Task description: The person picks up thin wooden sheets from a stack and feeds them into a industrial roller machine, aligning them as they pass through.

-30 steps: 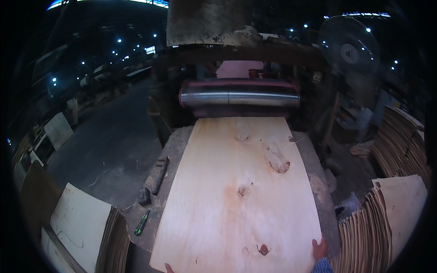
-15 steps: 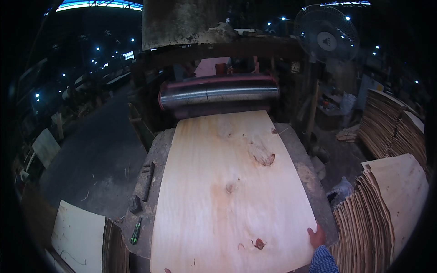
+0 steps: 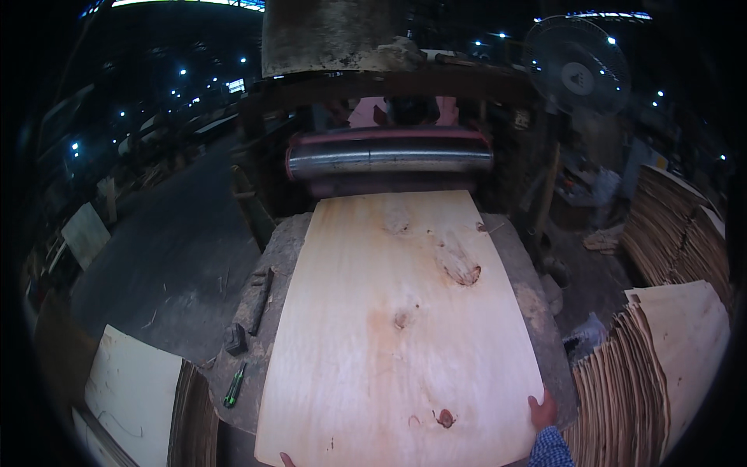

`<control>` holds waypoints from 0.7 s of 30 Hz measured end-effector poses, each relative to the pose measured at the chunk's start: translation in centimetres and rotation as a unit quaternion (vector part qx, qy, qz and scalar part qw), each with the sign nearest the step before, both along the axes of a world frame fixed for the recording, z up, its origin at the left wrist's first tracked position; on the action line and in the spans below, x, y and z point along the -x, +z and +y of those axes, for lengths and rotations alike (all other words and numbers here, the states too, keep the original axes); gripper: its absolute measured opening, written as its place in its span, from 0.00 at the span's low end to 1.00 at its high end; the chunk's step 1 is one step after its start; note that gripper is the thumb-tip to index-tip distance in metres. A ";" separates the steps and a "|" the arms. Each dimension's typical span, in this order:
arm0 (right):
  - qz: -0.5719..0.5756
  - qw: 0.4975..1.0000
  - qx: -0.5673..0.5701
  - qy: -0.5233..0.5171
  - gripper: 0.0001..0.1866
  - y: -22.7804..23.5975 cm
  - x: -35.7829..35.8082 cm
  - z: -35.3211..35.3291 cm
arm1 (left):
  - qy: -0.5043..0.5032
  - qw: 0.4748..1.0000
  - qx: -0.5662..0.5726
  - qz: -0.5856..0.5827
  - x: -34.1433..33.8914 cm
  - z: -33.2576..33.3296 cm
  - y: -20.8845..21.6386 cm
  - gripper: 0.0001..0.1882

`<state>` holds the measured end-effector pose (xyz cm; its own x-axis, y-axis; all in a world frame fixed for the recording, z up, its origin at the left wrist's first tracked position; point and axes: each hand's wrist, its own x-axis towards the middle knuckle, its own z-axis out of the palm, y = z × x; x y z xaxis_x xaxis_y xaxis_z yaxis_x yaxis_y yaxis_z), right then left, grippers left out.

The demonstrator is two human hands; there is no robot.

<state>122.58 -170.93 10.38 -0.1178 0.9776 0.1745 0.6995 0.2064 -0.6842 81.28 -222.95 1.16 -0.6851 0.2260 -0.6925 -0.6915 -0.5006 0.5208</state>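
A pale wood veneer sheet [image 3: 366,311] with several brown knots lies lengthwise before me, its far edge just short of a machine's shiny metal roller [image 3: 389,158]. At the sheet's near right edge my right hand [image 3: 543,410], in a blue checked sleeve, grips it with the thumb on top and the other fingers hidden beneath. Of my left hand [image 3: 287,461] only a thumb shows at the bottom of the picture, lying over the near left edge of the sheet; its remaining fingers are out of sight.
The sheet rests on a worn table [image 3: 517,257]. On the table's left lie a green-and-black utility knife [image 3: 234,386] and a dark bar [image 3: 261,302]. Veneer stacks stand at the right [image 3: 622,381] and lower left [image 3: 136,397]. A fan [image 3: 577,76] stands beyond, at the right.
The whole view has shifted slightly, moving the roller and surroundings to the right in the picture. More of my left thumb shows. Both hands remain at the sheet's edges.
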 end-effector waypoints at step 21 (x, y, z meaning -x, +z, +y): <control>-0.010 0.999 0.014 -0.031 0.22 1.0 0.7 -0.6 | -0.015 1.000 -0.015 0.007 -0.1 -0.1 0.4 0.41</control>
<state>121.92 -171.53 11.34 -0.0597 0.9877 0.1445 0.7238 0.1425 -0.6751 81.35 -223.01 1.52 -0.6868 0.2666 -0.6762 -0.6995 -0.4953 0.5152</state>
